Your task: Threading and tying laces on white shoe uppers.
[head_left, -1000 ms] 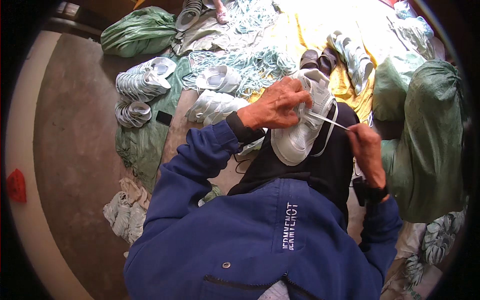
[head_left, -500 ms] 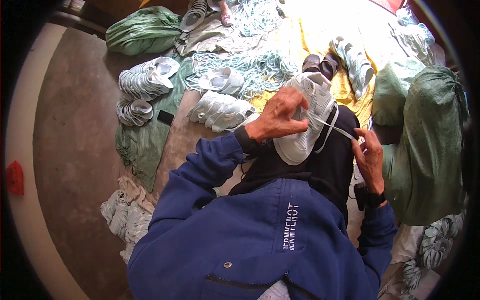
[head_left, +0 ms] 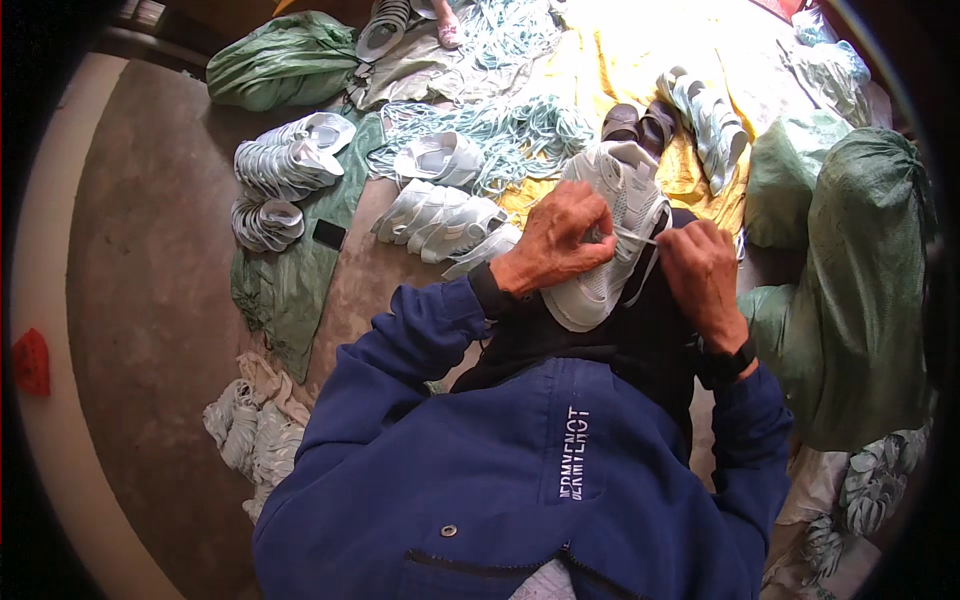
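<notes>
On my lap lies a white shoe upper [head_left: 581, 303], its heel opening pointing away from me and its toe toward me. A thin white shoelace [head_left: 633, 237] runs across its eyelets between my two hands. My left hand [head_left: 565, 235] rests over the shoe's left side, thumb and forefinger pinched on the lace. Just right of the shoe, my right hand [head_left: 703, 270] is closed on the other stretch of the same lace. A loop of the lace hangs down beside the shoe's right edge.
Stacked white shoe uppers [head_left: 440, 220] lie left of my knees, others [head_left: 285, 165] farther left near a black phone [head_left: 329, 234]. Beyond them spreads a heap of pale blue laces [head_left: 530, 140]. Green sacks [head_left: 865, 290] stand close on my right. Dark shoes [head_left: 640, 125] sit on yellow cloth ahead.
My right hand has moved left and away from me, closer to the shoe, and its fingers have closed more. The lace between my hands is shorter. My left hand stays nearly in place.
</notes>
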Demonstrator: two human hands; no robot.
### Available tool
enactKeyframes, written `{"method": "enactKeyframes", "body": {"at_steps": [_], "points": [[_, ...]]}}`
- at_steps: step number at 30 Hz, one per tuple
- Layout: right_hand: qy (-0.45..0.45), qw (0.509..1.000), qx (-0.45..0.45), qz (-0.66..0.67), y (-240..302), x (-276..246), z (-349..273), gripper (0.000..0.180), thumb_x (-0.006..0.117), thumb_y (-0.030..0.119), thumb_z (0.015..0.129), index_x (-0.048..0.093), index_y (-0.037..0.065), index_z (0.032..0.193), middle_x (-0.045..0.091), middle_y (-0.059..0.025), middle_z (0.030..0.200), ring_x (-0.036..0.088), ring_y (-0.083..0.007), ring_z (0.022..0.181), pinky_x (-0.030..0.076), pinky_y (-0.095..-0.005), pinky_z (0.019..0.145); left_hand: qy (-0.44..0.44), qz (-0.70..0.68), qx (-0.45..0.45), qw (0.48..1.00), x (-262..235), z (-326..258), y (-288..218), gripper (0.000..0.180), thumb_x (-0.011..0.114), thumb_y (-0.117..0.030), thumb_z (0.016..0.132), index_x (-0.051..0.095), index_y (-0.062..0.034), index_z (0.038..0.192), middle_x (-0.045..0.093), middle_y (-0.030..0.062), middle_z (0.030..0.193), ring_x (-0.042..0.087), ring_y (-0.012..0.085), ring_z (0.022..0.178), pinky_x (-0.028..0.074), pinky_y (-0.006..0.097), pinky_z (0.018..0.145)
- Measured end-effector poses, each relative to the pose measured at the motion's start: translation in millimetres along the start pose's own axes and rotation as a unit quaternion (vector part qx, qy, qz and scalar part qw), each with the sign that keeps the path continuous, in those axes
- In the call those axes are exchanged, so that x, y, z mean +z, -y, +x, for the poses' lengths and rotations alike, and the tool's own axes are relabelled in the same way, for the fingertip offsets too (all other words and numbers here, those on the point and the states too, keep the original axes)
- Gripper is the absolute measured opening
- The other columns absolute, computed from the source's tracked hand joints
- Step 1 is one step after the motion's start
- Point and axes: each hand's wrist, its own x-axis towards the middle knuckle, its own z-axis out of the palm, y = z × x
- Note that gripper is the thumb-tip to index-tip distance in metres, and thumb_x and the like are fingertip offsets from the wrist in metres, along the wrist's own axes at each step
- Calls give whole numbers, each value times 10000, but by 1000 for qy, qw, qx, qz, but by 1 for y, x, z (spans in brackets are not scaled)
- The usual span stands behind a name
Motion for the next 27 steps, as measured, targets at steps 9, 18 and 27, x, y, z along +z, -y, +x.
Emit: {"method": "enactKeyframes", "body": {"at_steps": [9,18,27], "points": [[74,970,123,196,-44,22,27,128,621,36,800,603,37,927,608,-129,836,621,-299,757,486,-364,659,21,26,37,999,5,6,-16,149,682,-135,671,570,-74,747,503,91,749,504,280,751,407,382,665],[-83,986,71,124,-38,-13,18,73,612,49,817,565,43,871,574,-112,791,605,-304,695,471,-385,591,58,100,81,990,5,14,-18,169,671,-231,692,603,-108,786,534,71,753,529,279,736,417,394,653],[-29,982,50,178,-26,-38,14,89,593,68,839,588,17,911,590,-130,800,608,-312,699,474,-385,643,194,-71,-100,973,6,56,-49,333,581,-373,843,631,-73,707,611,98,707,611,228,701,446,360,608]]}}
